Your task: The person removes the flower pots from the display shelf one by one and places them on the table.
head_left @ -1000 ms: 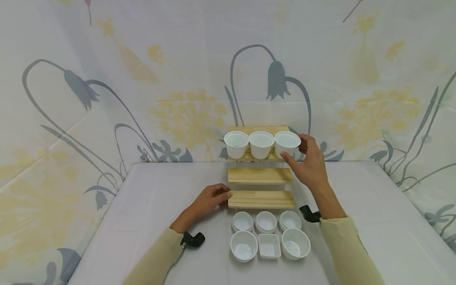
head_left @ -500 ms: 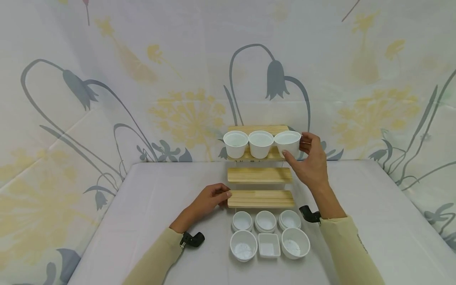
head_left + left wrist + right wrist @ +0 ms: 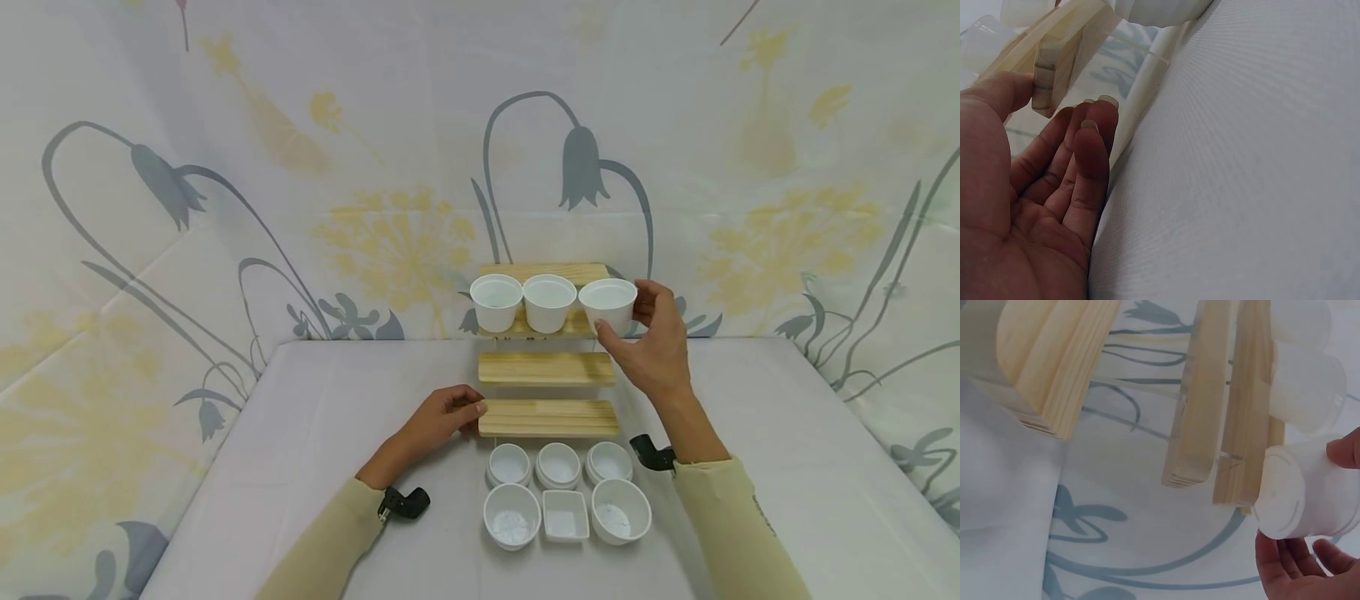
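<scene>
Cup [image 3: 609,305], white, is at the right end of the upper shelf [image 3: 577,325], gripped by its side between thumb and fingers of the right hand [image 3: 652,350]; whether its base rests on the wood I cannot tell. 2 matching cups [image 3: 497,308] stand upright from that shelf's left end, the second just beside the gripped one. Lower and forward come the middle shelf [image 3: 547,369] and the bottom shelf [image 3: 551,419], whose left end the left hand [image 3: 444,421] pinches, thumb against the wood. Before that shelf's front edge, 3 small bowls [image 3: 558,467] line up on the table [image 3: 825,450]; in front of them, 2 bigger bowls [image 3: 512,512] flank a square dish [image 3: 566,517]. Flowered cloth [image 3: 420,150] rises at the table's back edge.
</scene>
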Demonstrator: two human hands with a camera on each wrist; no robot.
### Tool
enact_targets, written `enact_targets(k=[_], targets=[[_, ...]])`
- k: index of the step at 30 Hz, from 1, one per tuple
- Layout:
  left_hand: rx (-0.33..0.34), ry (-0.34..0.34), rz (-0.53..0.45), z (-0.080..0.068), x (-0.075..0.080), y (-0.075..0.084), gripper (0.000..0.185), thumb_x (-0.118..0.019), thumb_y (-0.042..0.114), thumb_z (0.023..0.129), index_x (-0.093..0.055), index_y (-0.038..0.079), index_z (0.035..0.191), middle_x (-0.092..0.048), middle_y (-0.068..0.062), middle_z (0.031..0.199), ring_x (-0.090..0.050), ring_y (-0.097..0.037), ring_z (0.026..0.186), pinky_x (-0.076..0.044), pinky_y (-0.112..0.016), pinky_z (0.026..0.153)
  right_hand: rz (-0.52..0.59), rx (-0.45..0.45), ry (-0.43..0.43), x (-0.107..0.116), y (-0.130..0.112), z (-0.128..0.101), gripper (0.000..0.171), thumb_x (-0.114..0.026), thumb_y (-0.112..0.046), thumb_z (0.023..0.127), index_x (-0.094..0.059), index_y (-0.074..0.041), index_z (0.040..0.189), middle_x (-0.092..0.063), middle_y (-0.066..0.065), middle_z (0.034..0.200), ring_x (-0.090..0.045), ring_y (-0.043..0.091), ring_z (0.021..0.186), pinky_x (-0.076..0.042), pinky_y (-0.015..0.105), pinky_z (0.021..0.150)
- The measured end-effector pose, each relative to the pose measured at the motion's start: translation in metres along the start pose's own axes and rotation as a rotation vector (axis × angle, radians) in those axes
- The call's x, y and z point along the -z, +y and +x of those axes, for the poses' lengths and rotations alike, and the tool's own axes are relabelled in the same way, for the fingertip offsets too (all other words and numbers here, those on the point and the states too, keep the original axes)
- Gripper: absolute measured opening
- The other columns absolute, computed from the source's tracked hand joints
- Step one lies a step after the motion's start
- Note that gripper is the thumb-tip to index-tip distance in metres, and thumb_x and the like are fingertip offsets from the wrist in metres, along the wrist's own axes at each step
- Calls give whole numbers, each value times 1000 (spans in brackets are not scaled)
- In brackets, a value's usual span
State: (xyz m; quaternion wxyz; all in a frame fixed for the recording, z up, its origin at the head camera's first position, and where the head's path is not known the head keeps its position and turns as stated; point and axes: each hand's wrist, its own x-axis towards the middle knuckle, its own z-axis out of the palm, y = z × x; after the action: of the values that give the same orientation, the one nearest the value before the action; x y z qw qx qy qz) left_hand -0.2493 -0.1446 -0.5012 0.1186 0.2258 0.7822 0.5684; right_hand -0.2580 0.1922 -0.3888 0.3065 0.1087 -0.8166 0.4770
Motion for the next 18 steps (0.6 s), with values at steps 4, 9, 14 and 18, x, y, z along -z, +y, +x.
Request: enact_targets(k=[4,9,14,18], targets=[[-6,-2,-4,0,0,0,24,-62,20,108,-70,-1,117,-74,-6,86,-68,-19,78,-57,-30,73,7,10,-5,0,2,-2,74,-84,-5,83,-46,9,145,-58,25,131,-60,31,111,-46,20,96],[6,-3,-7,-1,0,2,24,-62,20,108,-70,-1,118,-74,-6,87,-68,-19,78,-57,-30,73,27,4,-14,2,1,-5,73,-82,-3,84,-45,9,146,-57,23,133,-57,24,112,-45,18,97],[2,-3,-3,-1,0,2,25,-62,21,109,-71,0,118,-74,-6,86,-68,-19,78,-57,-30,73,62,-3,-2,2,-1,-9,71,-82,-2,85,-46,9,145,-56,21,133,-55,20,113,-44,14,98],[-7,-3,-6,0,0,1,25,-62,20,109,-71,-1,118,-74,-6,87,-68,-21,79,-57,-31,73,60,3,2,1,-1,-13,73,-81,-3,85,-44,9,147,-53,23,133,-53,17,112,-43,14,98]])
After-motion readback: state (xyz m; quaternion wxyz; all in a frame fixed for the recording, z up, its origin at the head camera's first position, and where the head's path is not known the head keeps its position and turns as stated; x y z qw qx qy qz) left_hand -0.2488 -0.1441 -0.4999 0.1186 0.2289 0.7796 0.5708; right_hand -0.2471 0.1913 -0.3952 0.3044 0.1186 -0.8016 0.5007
